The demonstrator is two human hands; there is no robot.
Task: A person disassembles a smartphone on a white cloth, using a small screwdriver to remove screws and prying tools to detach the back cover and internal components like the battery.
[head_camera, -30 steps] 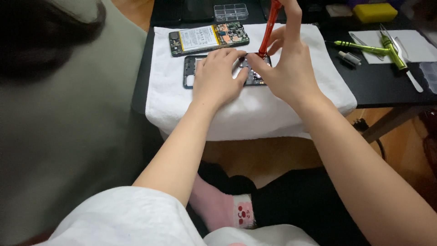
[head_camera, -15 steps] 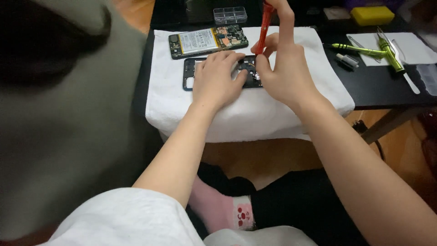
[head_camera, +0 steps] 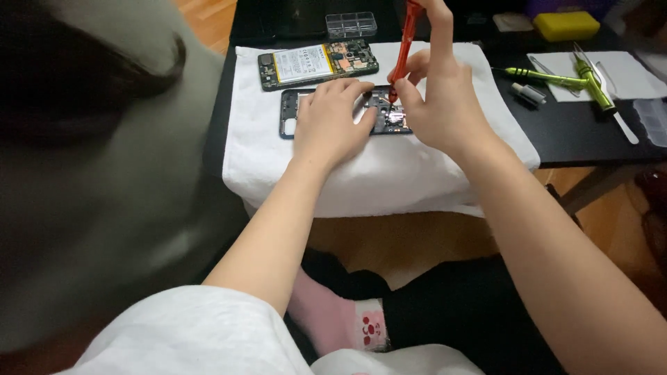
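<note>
Counter (head_camera: 577,132) surface is dark, with a white towel (head_camera: 389,167) spread over its near edge and wood floor below. Phone frame (head_camera: 347,111) lies flat mid-towel, just nearer than an opened phone (head_camera: 316,64) showing its battery; it looks light, thin, stiff and probably fragile, best steadied by its edges. Left hand (head_camera: 332,119) rests spread flat on it, pinning it down. Right hand (head_camera: 439,97) is clamped round a red screwdriver (head_camera: 403,42), upright, tip at the frame. Green tools (head_camera: 583,76) lie well apart
</note>
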